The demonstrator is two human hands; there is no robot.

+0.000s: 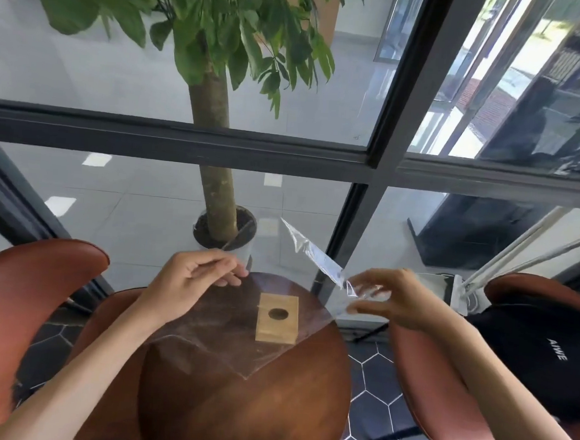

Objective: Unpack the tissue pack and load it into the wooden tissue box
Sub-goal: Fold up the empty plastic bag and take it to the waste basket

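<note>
The wooden tissue box (276, 332), pale with an oval hole in its top, stands on the round brown table (244, 416) toward its far side. A sheet of clear plastic wrap (225, 346) hangs stretched between both hands, in front of and above the box. My left hand (193, 280) pinches the wrap's left edge over the table's far left rim. My right hand (392, 301) pinches the crumpled right end, where a pointed flap (308, 250) sticks up. No tissues are visible.
Red-brown chairs flank the table, one at the left (18, 304) and one at the right (441, 395). A black item lettered AIWE (546, 358) lies on the right chair. A glass wall with dark frames (184, 137) stands just beyond, and a potted tree (220, 215) behind it.
</note>
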